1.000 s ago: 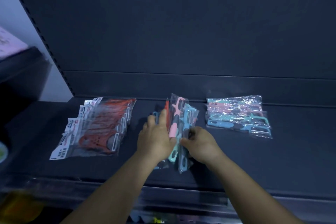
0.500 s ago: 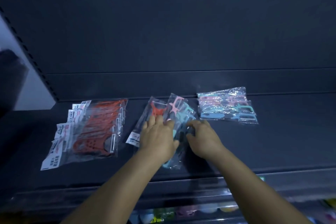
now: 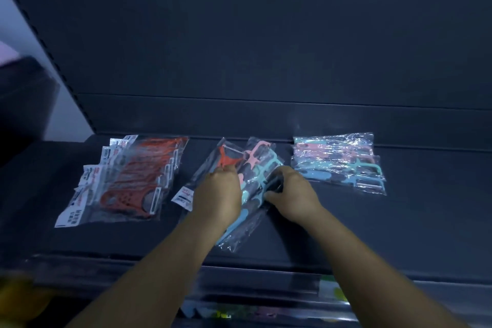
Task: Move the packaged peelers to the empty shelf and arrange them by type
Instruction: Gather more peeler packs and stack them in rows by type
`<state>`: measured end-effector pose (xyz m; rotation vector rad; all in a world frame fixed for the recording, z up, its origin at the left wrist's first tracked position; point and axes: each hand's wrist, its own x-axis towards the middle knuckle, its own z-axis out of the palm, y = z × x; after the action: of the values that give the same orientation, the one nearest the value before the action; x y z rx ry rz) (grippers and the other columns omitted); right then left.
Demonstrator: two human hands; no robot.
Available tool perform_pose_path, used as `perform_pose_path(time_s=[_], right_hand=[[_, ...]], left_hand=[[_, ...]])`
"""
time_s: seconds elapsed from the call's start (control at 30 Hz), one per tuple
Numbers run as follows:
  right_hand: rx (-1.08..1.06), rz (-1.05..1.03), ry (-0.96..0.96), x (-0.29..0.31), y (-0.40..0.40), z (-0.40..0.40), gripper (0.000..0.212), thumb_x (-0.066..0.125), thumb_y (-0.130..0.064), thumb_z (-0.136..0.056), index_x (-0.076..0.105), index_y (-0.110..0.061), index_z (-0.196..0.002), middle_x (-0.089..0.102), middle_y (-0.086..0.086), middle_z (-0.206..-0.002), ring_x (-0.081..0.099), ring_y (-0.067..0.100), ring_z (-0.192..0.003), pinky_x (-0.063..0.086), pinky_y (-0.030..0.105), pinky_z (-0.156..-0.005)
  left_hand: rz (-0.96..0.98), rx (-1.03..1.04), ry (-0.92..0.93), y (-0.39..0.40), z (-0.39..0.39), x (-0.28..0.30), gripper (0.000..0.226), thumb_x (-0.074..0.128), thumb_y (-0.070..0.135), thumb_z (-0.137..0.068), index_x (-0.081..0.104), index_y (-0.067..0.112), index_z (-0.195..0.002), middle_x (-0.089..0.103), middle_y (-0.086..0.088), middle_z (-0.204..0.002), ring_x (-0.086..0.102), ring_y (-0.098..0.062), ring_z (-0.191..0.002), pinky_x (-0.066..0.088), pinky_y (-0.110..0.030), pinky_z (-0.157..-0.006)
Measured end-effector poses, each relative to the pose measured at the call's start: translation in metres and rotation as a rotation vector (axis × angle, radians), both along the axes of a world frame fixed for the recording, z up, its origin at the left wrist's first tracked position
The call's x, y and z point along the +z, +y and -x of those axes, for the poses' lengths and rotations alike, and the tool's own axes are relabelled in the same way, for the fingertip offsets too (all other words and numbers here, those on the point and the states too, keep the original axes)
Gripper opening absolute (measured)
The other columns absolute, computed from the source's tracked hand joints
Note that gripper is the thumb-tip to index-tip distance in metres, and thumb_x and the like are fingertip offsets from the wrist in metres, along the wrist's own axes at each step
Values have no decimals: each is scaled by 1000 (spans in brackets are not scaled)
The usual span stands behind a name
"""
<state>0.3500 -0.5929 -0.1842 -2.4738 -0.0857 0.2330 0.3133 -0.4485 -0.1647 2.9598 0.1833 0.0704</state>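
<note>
Mostly sorted: red stack (image 3: 133, 181) at nine o'clock on the shelf (image 3: 399, 221), pastel stack (image 3: 338, 161) at two. Left to separate: mixed bundle (image 3: 247, 186) at centre, gripped by left hand (image 3: 217, 197) and right hand (image 3: 291, 194).

Three piles are occupying the dark shelf (image 3: 399, 221): red peeler packs (image 3: 127, 181) at left, a mixed fan of packs (image 3: 255, 168) at centre, pastel packs (image 3: 338, 160) at right. Bare lanes are lying between the piles; open shelf is extending rightward and along the front edge. The back panel (image 3: 266, 48) is closing off the rear.
</note>
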Motion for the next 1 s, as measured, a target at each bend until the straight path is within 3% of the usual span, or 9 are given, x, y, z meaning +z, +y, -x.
perform_pose_path(time_s=[0.13,0.3,0.37,0.47,0.67,0.9,1.0], right_hand=[[-7,-67,52,1,-9,-9,39,72,-27,-78,56,-15,-112,62,1,-105,61,21,-97,50,30,-82],[29,-217,70,4,-34,-5,2,66,-19,-85,67,-19,-82,62,-3,-76,55,11,-70,42,16,-57],[18,-275,74,3,-49,-3,15,66,-17,-85,64,-22,-71,59,-7,-66,51,8,-60,39,11,-51],[-41,-326,73,8,-75,1,15,66,-16,-86,65,-20,-71,56,-10,-60,46,4,-55,38,14,-52],[-301,-367,-4,12,-142,7,11,65,-16,-86,69,-9,-78,59,-1,-69,48,12,-63,39,23,-56],[-489,-401,-35,-4,-187,1,12,64,-17,-87,67,-12,-77,53,2,-66,43,14,-61,36,24,-55],[-500,-382,-33,-6,-192,-8,17,62,-16,-87,68,-12,-72,52,-4,-53,41,12,-52,37,24,-55]], left_hand=[[68,30,-21,2,1,1,16,58,17,-90,59,6,-102,66,-11,-100,64,-29,-89,43,-33,-65],[119,92,-45,-1,3,9,33,52,9,-87,55,6,-120,59,-15,-115,61,-33,-100,48,-38,-79],[60,51,-76,-8,3,14,36,53,9,-87,53,6,-123,53,-16,-123,57,-33,-108,46,-38,-86],[-3,-33,-113,-26,-1,22,36,53,10,-89,51,10,-125,51,-10,-125,50,-29,-117,41,-33,-95],[1,-168,-90,-75,-11,25,36,49,7,-90,49,15,-126,49,-6,-126,48,-26,-119,41,-33,-95],[31,-282,-70,-110,-17,8,40,48,2,-90,49,15,-127,48,-3,-123,46,-23,-116,43,-31,-91],[20,-345,-73,-116,-20,-1,38,49,0,-88,52,17,-122,48,-1,-122,45,-22,-114,44,-31,-92]])
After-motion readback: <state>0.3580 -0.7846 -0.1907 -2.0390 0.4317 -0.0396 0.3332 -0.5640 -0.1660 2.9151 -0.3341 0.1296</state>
